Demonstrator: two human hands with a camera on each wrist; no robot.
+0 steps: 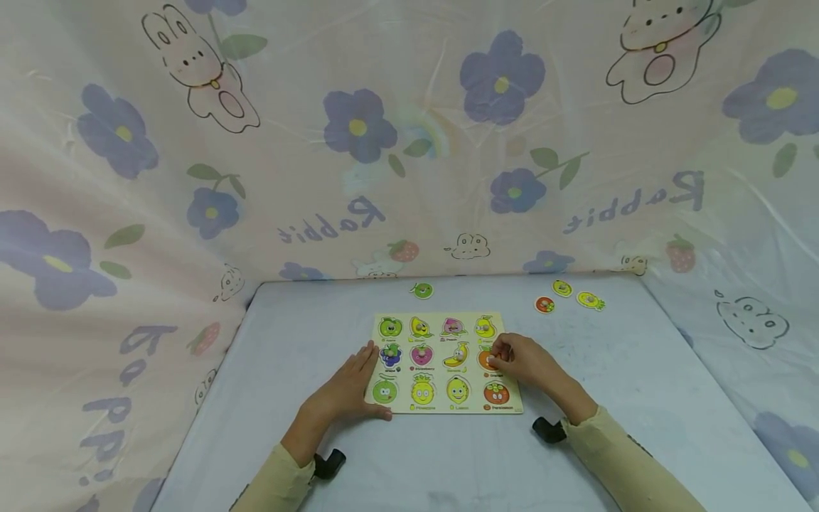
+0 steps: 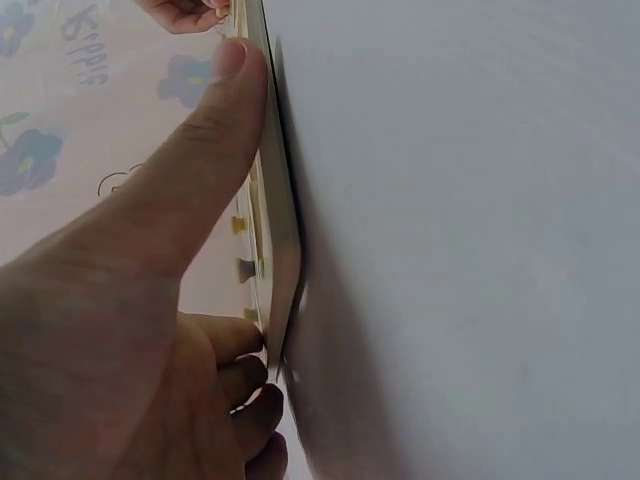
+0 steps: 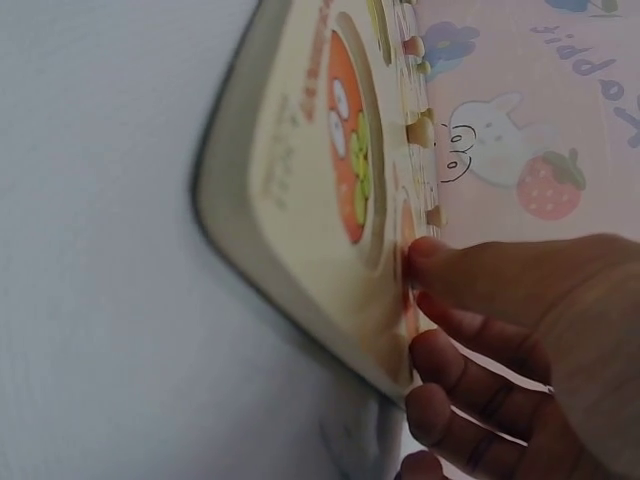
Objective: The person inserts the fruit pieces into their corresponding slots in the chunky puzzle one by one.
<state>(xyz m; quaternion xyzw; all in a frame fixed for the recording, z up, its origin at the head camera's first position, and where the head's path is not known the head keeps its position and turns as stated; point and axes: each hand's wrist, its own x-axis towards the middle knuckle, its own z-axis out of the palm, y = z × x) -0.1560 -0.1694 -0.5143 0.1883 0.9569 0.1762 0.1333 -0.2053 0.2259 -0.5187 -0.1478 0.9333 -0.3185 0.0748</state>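
Note:
A cream fruit puzzle board (image 1: 438, 366) lies flat on the table. Along its left side rest the fingers of my left hand (image 1: 345, 387), while the thumb (image 2: 205, 135) lies against its front edge. With thumb and fingertips, my right hand (image 1: 527, 364) pinches the orange puzzle piece (image 1: 485, 358) at the board's right side; its knob is hidden by the fingers. Whether this piece sits fully in its recess, I cannot tell. Knobbed fruit pieces, such as the banana piece (image 1: 456, 355), fill the upper two rows. Printed fruits show in the front row, including a persimmon recess (image 3: 345, 140).
Behind the board lies a loose green round fruit piece (image 1: 423, 290). At the back right are a red persimmon piece (image 1: 544, 305), a yellow lemon piece (image 1: 561, 288) and a pineapple piece (image 1: 590, 300). A patterned curtain (image 1: 435, 178) surrounds the white table (image 1: 640, 427).

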